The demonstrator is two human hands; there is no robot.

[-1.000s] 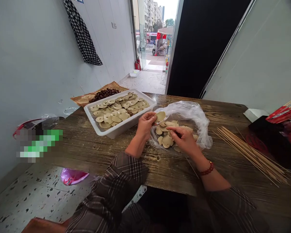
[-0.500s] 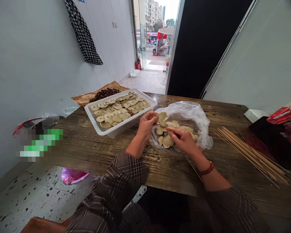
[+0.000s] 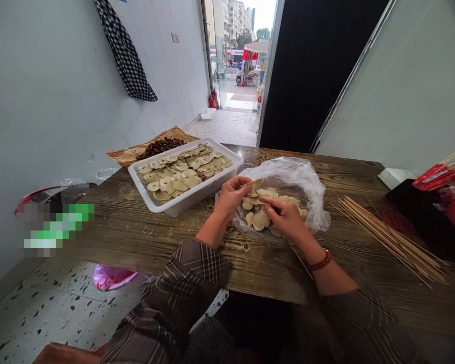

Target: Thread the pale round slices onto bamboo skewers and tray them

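- In the head view, your left hand (image 3: pixel 229 200) pinches a pale slice (image 3: pixel 255 184) above the open plastic bag (image 3: pixel 317 202); your right hand's (image 3: pixel 288 220) grip is closed on a thin skewer (image 3: pixel 300 259).
- Threaded slices (image 3: pixel 182 180) fill much of the white tray (image 3: pixel 189 201), while loose slices (image 3: pixel 261 220) lie unskewered in the bag.
- Bare skewers (image 3: pixel 392 240) fan across the wooden bench (image 3: pixel 250 263), right of you.
- Beyond, a glass door (image 3: pixel 221 65) opens onto a street; a checked cloth (image 3: pixel 127 55) hangs at left.

No lettering is showing legibly: marks on the red wrappers (image 3: pixel 433 177) and the banner (image 3: pixel 237 52) outside are appearing too small to read.
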